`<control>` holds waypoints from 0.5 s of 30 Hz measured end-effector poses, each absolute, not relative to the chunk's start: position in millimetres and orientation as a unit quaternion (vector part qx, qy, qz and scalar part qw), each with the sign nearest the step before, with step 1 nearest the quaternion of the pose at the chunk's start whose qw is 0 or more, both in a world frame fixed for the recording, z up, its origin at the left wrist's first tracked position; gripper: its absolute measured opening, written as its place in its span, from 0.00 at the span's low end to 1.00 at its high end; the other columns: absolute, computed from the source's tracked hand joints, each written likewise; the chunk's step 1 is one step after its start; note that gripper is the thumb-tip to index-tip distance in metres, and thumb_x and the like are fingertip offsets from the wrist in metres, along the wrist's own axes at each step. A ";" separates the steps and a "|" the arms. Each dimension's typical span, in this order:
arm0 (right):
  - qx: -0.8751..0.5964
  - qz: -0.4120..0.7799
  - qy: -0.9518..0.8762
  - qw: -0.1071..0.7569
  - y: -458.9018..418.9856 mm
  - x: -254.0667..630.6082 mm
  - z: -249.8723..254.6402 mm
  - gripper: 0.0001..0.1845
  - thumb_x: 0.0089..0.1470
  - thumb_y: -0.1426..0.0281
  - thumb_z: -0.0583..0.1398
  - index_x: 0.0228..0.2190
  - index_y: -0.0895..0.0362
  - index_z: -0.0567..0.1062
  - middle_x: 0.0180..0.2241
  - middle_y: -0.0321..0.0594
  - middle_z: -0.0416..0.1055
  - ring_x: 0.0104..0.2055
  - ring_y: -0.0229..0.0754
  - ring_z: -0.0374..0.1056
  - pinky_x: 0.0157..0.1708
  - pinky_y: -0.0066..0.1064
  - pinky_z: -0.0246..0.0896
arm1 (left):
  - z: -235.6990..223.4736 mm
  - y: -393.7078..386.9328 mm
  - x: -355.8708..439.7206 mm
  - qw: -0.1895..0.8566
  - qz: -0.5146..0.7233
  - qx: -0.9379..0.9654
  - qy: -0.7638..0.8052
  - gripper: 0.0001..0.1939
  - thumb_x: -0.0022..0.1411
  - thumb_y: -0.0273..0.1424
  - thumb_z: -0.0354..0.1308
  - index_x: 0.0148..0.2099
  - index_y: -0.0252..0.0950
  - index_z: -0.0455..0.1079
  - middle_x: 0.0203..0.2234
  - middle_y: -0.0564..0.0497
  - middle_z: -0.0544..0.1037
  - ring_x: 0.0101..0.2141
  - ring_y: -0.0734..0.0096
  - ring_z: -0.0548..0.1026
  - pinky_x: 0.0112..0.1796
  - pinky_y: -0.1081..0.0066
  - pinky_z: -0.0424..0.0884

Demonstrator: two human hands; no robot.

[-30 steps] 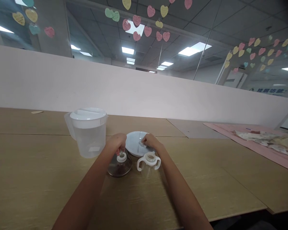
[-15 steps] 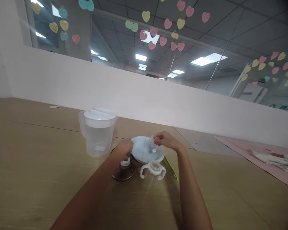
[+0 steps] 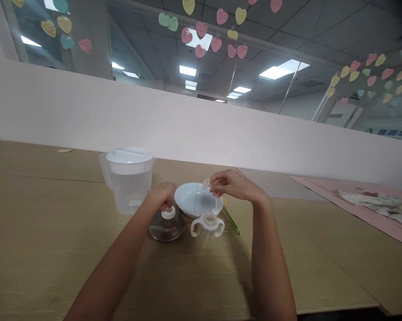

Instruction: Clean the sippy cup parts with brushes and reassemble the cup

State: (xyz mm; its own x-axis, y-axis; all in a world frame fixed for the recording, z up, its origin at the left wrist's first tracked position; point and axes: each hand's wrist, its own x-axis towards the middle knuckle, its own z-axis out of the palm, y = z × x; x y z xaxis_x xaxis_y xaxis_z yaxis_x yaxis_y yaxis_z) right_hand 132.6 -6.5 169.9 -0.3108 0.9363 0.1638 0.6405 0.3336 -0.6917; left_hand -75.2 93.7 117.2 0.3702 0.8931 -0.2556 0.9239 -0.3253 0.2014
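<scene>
My left hand (image 3: 162, 195) is closed on the white neck of a dark, round-bodied bottle (image 3: 166, 226) standing on the wooden table. My right hand (image 3: 228, 184) is raised above a white plate (image 3: 187, 200) and pinches a small translucent silicone piece (image 3: 206, 183) between its fingertips. In front of the plate stands a clear cup with two white handles (image 3: 207, 224), with no lid on it. A green stick-like utensil (image 3: 232, 219) lies beside the plate on the right.
A clear plastic pitcher with a white lid (image 3: 130, 180) stands left of the plate, holding water. A pink mat with packets (image 3: 371, 201) lies far right. A low white partition (image 3: 201, 129) runs behind the table. The table's front edge (image 3: 337, 307) is near.
My right hand has lifted off the plate, carrying the small translucent piece upward. My left hand stays on the dark bottle's neck. The camera view swung slightly.
</scene>
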 end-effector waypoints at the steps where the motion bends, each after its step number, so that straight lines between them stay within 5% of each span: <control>1: -0.516 0.266 -0.764 0.281 -5.7 131.3 169.9 0.07 0.45 0.75 0.58 0.31 0.60 0.73 0.24 0.38 0.73 0.26 0.35 0.69 0.29 0.26 0.65 | 122.8 90.7 -77.7 0.149 -0.045 0.815 0.558 0.03 0.39 0.21 0.60 0.17 0.29 0.70 0.16 0.42 0.76 0.19 0.64 0.75 0.25 0.70 0.71; 7: -0.485 0.322 -0.756 0.300 -8.3 127.1 169.9 0.15 0.42 0.77 0.59 0.36 0.58 0.65 0.25 0.35 0.72 0.26 0.36 0.69 0.28 0.26 0.65 | 155.2 72.2 -88.2 0.112 0.014 0.850 0.514 0.14 0.44 0.21 0.51 0.34 0.32 0.74 0.26 0.45 0.79 0.24 0.69 0.75 0.27 0.75 0.68; 12: -0.478 0.305 -0.773 0.285 -13.1 124.1 170.9 0.30 0.41 0.79 0.58 0.48 0.55 0.59 0.26 0.31 0.70 0.26 0.34 0.70 0.27 0.25 0.61 | 165.6 64.5 -85.0 0.054 0.120 0.896 0.424 0.14 0.54 0.26 0.45 0.36 0.33 0.73 0.32 0.47 0.79 0.32 0.69 0.74 0.33 0.75 0.65; 15: -0.496 0.276 -0.788 0.238 -11.5 123.9 170.8 0.29 0.41 0.78 0.58 0.48 0.54 0.63 0.26 0.31 0.70 0.27 0.34 0.69 0.28 0.25 0.59 | 166.0 64.6 -83.4 0.039 0.153 0.897 0.413 0.15 0.56 0.28 0.43 0.36 0.34 0.71 0.34 0.47 0.78 0.34 0.68 0.73 0.34 0.74 0.64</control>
State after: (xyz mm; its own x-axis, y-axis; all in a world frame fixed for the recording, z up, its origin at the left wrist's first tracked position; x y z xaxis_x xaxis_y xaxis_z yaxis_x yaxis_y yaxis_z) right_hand 123.9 -11.5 170.8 -0.3940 0.9135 0.1015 0.6509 0.3553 -0.6708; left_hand -83.4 64.6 166.0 0.6117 0.7532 0.2418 0.7296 -0.6553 0.1955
